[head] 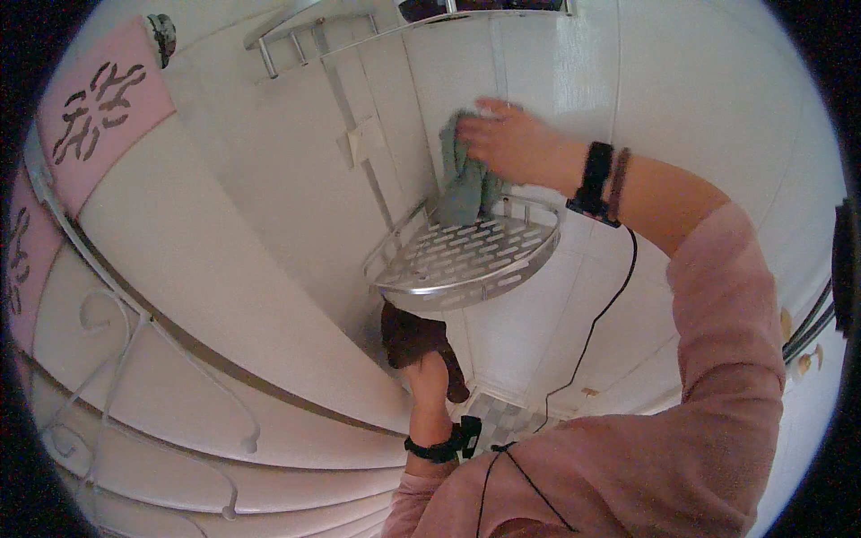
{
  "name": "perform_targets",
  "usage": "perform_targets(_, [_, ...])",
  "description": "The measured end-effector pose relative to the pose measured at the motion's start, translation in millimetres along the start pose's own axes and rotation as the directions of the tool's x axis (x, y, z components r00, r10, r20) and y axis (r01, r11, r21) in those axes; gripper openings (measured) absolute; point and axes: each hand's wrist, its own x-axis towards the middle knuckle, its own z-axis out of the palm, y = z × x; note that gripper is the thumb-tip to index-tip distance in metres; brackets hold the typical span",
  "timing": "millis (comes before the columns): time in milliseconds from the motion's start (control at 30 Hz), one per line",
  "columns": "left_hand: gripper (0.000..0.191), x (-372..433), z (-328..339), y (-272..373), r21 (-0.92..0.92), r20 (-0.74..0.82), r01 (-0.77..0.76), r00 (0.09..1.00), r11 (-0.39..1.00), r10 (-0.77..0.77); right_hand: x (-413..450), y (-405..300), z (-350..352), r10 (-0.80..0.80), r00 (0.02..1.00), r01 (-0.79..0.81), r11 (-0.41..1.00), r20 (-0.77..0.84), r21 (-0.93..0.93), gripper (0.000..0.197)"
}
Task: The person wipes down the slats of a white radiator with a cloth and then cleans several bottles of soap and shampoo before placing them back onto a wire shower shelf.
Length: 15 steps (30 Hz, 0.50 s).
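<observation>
My right hand (501,138) presses a grey-green cloth (464,195) against the white wall panel (565,74) in the corner. The cloth's lower end hangs down to the back of a metal corner shelf (464,262) with a slotted base and a raised rail. Below the shelf's left front edge, my left hand (425,366) holds a dark brown cloth (412,333). That cloth covers most of the fingers, and one end droops to the right of the wrist.
An upper metal rack (363,40) with dark objects (484,8) spans the top. At left stand pink patterned panels (101,107) and a white scrolled metal frame (121,350). A black cable (595,323) hangs from my right wrist. Grey tiles (494,417) show on the floor.
</observation>
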Motion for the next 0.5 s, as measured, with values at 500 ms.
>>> perform_targets(500, [0.023, -3, 1, 7, 0.002, 0.002, 0.037, 0.999, 0.999, -0.037, -38, 30, -41, 0.277, 0.944, -0.293, 0.954, -0.178, -0.068, 0.027])
